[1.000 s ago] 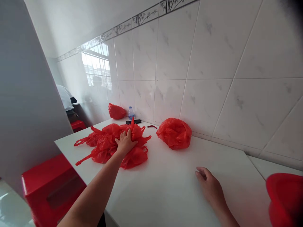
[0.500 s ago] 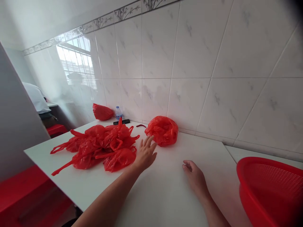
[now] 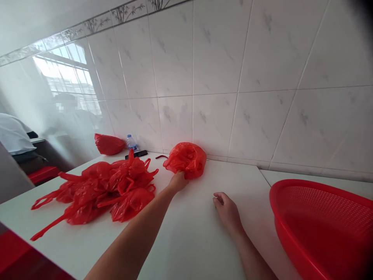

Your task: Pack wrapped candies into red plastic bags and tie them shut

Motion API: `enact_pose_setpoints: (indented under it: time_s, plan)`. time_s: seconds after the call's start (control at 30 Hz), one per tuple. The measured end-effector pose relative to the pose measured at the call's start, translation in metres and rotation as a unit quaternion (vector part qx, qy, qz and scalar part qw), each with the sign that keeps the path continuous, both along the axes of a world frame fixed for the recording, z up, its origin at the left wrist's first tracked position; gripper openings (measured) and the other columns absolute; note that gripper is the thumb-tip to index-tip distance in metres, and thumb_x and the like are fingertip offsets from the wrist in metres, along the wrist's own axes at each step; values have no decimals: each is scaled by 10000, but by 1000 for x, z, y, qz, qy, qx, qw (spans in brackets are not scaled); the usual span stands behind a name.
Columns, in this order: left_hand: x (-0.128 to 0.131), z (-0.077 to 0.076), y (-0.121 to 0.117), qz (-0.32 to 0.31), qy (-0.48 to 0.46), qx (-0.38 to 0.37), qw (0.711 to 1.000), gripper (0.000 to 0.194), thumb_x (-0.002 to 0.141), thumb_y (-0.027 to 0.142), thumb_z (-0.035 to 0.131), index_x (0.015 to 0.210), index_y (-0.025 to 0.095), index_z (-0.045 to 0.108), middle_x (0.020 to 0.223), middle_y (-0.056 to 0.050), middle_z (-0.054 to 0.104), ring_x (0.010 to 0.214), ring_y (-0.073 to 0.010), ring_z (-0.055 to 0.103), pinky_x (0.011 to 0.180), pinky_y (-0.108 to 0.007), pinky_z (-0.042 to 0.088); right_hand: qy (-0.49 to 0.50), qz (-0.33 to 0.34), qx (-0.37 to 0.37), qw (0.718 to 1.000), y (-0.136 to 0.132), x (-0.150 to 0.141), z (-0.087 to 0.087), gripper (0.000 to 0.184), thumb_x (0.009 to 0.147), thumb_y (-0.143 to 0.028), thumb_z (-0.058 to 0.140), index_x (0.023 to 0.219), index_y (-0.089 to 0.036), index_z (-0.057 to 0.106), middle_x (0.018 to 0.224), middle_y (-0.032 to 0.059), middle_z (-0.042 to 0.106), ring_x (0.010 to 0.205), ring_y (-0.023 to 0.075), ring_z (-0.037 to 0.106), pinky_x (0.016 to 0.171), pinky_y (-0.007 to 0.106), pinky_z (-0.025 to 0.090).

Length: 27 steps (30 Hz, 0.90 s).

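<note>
My left hand (image 3: 178, 181) reaches out over the white table (image 3: 189, 237) and grips the near edge of a bunched red plastic bag (image 3: 186, 158) that sits against the tiled wall. To its left lies a pile of several tied red plastic bags (image 3: 99, 187). My right hand (image 3: 226, 209) rests on the table with its fingers loosely curled and nothing in them.
A big red mesh basin (image 3: 320, 221) stands at the right. Far back by the wall are another red bag (image 3: 108, 144), a small water bottle (image 3: 131, 142), a black phone (image 3: 136, 154) and a thin red strip (image 3: 161, 156). A person in white (image 3: 13, 136) sits at far left.
My left hand left the pile of bags, swept right and closed on the single bunched bag. The view swung right, bringing the red basin into sight. The right hand stayed put.
</note>
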<state>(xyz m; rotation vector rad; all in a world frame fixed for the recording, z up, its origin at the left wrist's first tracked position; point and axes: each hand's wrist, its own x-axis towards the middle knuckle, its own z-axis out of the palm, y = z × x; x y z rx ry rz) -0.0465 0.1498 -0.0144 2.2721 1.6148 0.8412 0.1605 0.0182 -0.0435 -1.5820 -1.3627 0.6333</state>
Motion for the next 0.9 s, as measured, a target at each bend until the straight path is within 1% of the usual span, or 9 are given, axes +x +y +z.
enact_pose_setpoints:
  time_s: [0.13, 0.23, 0.3, 0.47, 0.6, 0.67, 0.77, 0.83, 0.9]
  plan:
    - [0, -3, -11, 40, -61, 73, 995, 441, 826, 156, 528, 1265, 145, 481, 1331, -169, 480, 1226, -282, 465, 987, -425, 428, -1, -1, 1, 1000, 2, 0, -2, 295, 779, -393, 460, 952, -213, 617, 823, 23, 663, 734, 186, 610, 677, 302, 449]
    - [0, -2, -26, 76, -102, 128, 984, 600, 839, 124, 436, 1415, 146, 269, 1479, -166, 286, 1372, -244, 272, 1101, -407, 305, 4, -2, 8, 1000, 3, 0, -3, 284, 778, -385, 465, 941, -214, 622, 810, 22, 665, 716, 185, 613, 671, 303, 449]
    - [-2, -5, -39, 76, -122, 166, 975, 647, 834, 116, 423, 1443, 154, 208, 1500, -154, 249, 1394, -225, 227, 1119, -400, 277, 2, 0, 12, 1000, 2, 1, -3, 285, 779, -387, 467, 941, -213, 625, 812, 25, 666, 725, 188, 613, 675, 306, 448]
    - [-6, -21, -71, -40, -93, 223, 970, 666, 806, 98, 452, 1439, 194, 265, 1480, -137, 318, 1371, -237, 294, 1100, -436, 314, -25, 9, 24, 999, -3, -3, 2, 282, 806, -406, 457, 958, -218, 602, 796, 18, 658, 712, 190, 610, 659, 300, 446]
    - [-1, -27, -94, -151, -47, 196, 968, 624, 779, 100, 497, 1386, 190, 381, 1401, -135, 445, 1299, -239, 413, 1053, -428, 394, -105, 22, 120, 987, -12, -24, 8, 228, 857, -359, 422, 920, -212, 585, 780, 29, 643, 687, 174, 596, 680, 292, 452]
    - [6, -24, -105, -196, -50, 187, 961, 583, 772, 81, 490, 1341, 200, 445, 1350, -122, 504, 1239, -230, 482, 1012, -405, 443, -123, 26, 171, 977, -16, -37, 9, 259, 861, -304, 417, 1038, -193, 571, 924, 69, 644, 810, 188, 606, 741, 302, 464]
    - [15, -18, -120, -275, -48, 173, 945, 522, 790, 32, 418, 1264, 225, 521, 1249, -90, 588, 1118, -189, 575, 942, -344, 494, -89, 5, 194, 977, -16, -50, 7, 498, 818, -248, 449, 1312, -193, 416, 1197, 109, 550, 1042, 221, 552, 825, 336, 473]
    - [17, -15, -125, -312, -33, 182, 932, 487, 811, 28, 396, 1228, 237, 539, 1201, -72, 617, 1063, -174, 598, 915, -328, 500, -38, 4, 177, 984, -14, -51, 7, 533, 784, -252, 484, 1314, -235, 427, 1250, 89, 519, 1084, 231, 531, 842, 348, 476]
    - [17, -13, -126, -299, -27, 210, 930, 421, 833, 66, 416, 1194, 238, 547, 1188, -79, 612, 1032, -182, 599, 881, -336, 508, 10, 8, 152, 988, -11, -49, 7, 434, 759, -275, 519, 1192, -249, 539, 1184, 67, 565, 1028, 232, 556, 806, 338, 489]
